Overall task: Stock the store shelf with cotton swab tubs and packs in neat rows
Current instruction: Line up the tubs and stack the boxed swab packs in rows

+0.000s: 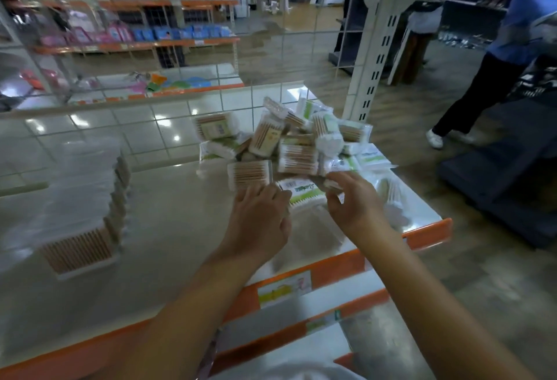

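1. Cotton swab packs (pixel 289 144) lie in a loose heap at the far right of the shelf (pixel 168 229), while a neat row of packs (pixel 87 198) already stands at the left, well apart from the heap.
2. The left hand (pixel 259 222) rests with relaxed fingers on a green-and-white pack (pixel 301 192) at the heap's near edge.
3. The right hand (pixel 352 198) pinches something small and pale at the same pack's right end; what exactly it grips is too blurred to tell.
4. The step in hand appears to be picking a pack from the heap.
5. Next, the pack likely needs lifting clear and carrying left to continue the row, aligned with its neighbours.
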The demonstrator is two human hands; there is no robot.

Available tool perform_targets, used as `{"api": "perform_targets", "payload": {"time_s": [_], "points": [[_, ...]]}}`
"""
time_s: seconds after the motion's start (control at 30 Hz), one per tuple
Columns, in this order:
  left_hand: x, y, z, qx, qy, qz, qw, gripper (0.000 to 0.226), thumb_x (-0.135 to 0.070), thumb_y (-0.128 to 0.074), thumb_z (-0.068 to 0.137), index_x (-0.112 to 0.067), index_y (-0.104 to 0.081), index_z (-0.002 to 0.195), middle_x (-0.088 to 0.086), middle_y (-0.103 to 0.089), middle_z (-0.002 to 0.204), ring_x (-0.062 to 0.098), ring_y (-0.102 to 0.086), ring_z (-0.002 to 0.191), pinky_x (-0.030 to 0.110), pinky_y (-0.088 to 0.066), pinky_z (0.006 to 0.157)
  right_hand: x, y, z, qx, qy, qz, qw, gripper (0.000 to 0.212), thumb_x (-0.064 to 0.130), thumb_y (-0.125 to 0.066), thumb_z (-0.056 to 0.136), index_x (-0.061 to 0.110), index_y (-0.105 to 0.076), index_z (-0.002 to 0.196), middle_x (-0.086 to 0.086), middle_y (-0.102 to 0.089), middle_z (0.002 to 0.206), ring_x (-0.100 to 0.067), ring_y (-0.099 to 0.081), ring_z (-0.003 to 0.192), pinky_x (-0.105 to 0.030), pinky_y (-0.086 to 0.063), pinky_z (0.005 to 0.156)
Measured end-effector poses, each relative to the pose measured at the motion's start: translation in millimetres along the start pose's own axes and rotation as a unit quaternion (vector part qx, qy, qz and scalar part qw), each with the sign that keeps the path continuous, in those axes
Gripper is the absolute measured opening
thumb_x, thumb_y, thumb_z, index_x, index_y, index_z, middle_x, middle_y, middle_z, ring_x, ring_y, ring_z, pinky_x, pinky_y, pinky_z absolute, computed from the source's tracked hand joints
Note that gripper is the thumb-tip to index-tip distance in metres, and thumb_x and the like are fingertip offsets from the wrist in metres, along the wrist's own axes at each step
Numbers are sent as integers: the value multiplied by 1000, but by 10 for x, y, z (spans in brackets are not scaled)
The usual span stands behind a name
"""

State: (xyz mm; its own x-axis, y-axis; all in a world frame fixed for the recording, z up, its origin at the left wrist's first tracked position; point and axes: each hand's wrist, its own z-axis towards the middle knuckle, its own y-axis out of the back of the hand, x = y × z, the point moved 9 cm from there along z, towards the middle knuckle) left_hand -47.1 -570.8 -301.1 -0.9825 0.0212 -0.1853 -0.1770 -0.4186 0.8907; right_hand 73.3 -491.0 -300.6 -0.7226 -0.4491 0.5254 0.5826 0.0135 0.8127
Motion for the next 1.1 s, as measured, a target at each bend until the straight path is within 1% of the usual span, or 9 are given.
{"api": "perform_targets", "payload": {"time_s": [0.13,0.2,0.27,0.33,0.4,0.5,0.7,0.97,1.1], "points": [[-81,-176,-12,35,2,0,999,29,-26,-64,61,-12,-70,85,5,-67,83,31,-63,81,42,-48,68,-237,-147,-15,84,-43,-70,993,36,18,-56,87,8,-54,122,-10,-52,122,-28,-49,113,-32,-42,91],[-115,-258,-38,64,12,-8,998,32,-25,-66,74,-12,-67,103,5,-64,102,31,-56,100,42,-40,82,-319,-228,-63,135,-79,-102,982,34,23,-51,91,8,-51,121,-13,-50,119,-29,-50,109,-31,-39,84],[-104,-340,-78,81,19,-13,996,38,-31,-57,86,-18,-56,122,0,-55,121,25,-43,116,36,-29,93,-340,-253,-90,150,-94,-106,979,20,23,-49,93,8,-53,105,-14,-52,115,-28,-51,104,-29,-35,75],[-96,-360,-132,75,20,-9,997,39,-34,-53,89,-20,-53,126,-3,-52,123,22,-41,116,34,-27,95,-348,-255,-98,152,-100,-115,977,16,25,-49,93,10,-50,90,-15,-55,112,-27,-52,101,-27,-34,72],[-105,-350,-180,71,21,-18,997,36,-31,-57,85,-16,-58,118,-1,-58,112,26,-47,107,36,-31,89,-369,-285,-101,161,-101,-122,974,26,31,-50,93,7,-53,103,-15,-54,117,-28,-51,105,-31,-40,78],[-88,-364,-233,60,19,-14,998,34,-26,-66,74,-11,-66,105,3,-64,94,30,-56,91,41,-40,77,-394,-318,-133,179,-108,-132,969,53,41,-51,92,12,-36,134,-13,-51,126,-31,-46,115,-39,-45,90],[-89,-296,-282,52,31,-34,998,35,-24,-62,73,-9,-67,104,5,-66,96,32,-58,92,42,-41,78,-292,-244,-235,170,-113,-145,968,66,53,-55,85,20,-28,135,-9,-39,134,-31,-40,123,-44,-42,93],[93,5,-230,9,76,-158,984,31,-22,-63,86,-17,-61,117,-6,-57,111,19,-46,113,27,-29,93,-37,-125,-285,57,-44,26,997,67,15,-71,77,21,-36,134,-6,-39,127,-28,-45,114,-34,-42,88],[236,42,-221,24,143,-310,940,24,-20,-65,84,-29,-61,107,-18,-56,99,6,-52,97,14,-37,76,24,67,-280,8,-44,179,983,59,-6,-56,81,24,-44,131,5,-49,110,-9,-52,91,-14,-44,69]]}}
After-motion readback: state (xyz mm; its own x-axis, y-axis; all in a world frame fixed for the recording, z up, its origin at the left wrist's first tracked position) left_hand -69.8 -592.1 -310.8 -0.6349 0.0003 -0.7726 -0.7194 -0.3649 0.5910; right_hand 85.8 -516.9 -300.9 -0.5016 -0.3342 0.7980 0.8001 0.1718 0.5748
